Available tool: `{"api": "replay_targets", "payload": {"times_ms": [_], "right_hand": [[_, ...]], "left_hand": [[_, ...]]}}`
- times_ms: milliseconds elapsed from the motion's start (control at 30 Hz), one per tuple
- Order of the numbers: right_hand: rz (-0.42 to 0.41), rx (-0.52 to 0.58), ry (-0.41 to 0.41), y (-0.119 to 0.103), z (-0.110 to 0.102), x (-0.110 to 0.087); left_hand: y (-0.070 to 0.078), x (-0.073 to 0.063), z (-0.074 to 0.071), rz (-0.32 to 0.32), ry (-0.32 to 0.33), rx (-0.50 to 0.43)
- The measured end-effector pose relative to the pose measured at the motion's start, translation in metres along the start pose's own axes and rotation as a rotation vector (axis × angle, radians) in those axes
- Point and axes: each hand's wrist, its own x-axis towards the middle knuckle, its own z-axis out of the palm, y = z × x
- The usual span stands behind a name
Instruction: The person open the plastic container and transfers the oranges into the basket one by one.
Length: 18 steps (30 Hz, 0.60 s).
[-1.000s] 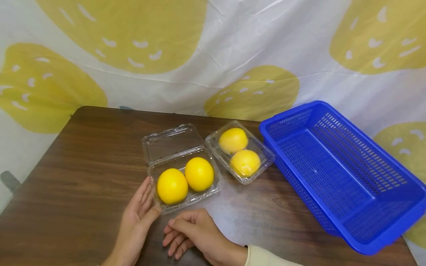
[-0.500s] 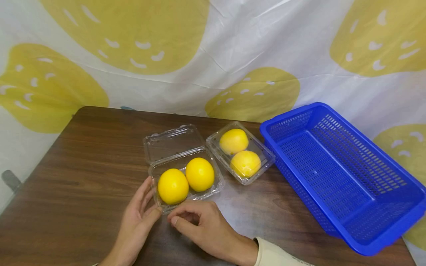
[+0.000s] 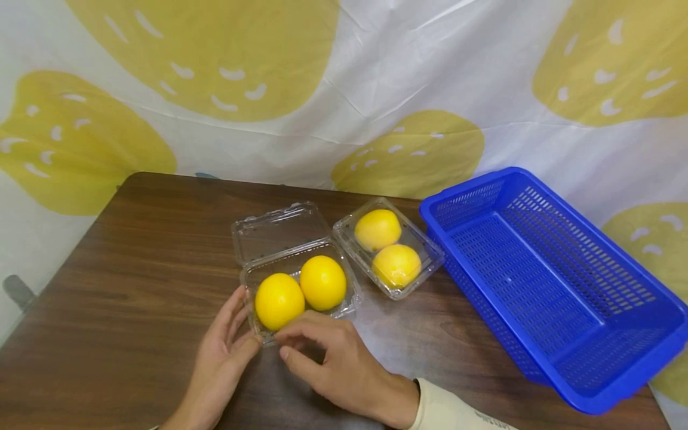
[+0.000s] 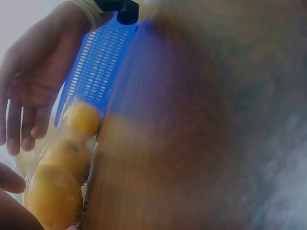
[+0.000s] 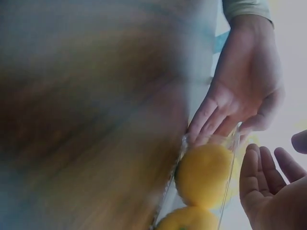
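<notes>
A clear plastic clamshell box (image 3: 352, 303) stands with its lid (image 3: 280, 234) folded back, away from the person. Inside it sit two round, orange-like yellow fruits, a left one (image 3: 279, 301) and a right one (image 3: 323, 282). My left hand (image 3: 219, 352) holds the box's left end, fingers along the side and thumb at the near corner. Over the near rim hovers my right hand (image 3: 344, 367), its fingers loosely bent and holding nothing. In the right wrist view, the right hand's fingers (image 5: 268, 182) lie beside the box wall, and the left hand (image 5: 244, 91) reaches its far end.
Right of the open box, a second clear box (image 3: 395, 292) holds two yellow fruits under its lid. A large blue perforated basket (image 3: 529, 286) stands at the table's right. The brown wooden table (image 3: 150, 286) ends at a fruit-print cloth (image 3: 258, 143).
My right hand has risen from the table in front of the open box and moved to its near rim, turning palm down. The left hand stays at the box's left end.
</notes>
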Motion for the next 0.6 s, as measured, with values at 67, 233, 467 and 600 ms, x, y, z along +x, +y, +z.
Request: {"api": "replay_targets", "payload": {"times_ms": [67,233,467,600], "right_hand": [[-0.085,-0.071,0.009,0.002,-0.001,0.001],[-0.212,-0.225,0.022,0.005,-0.005,0.005],[-0.293,-0.382,0.029,0.011,-0.010,0.008],[-0.327,-0.456,0.012,0.014,-0.012,0.009]], "left_hand": [[0.000,0.000,0.000,0.000,-0.002,0.004],[0.001,0.000,0.000,-0.004,0.000,0.013],[0.001,0.000,0.001,-0.004,0.006,0.003],[0.001,0.000,0.001,-0.001,0.009,0.001]]}}
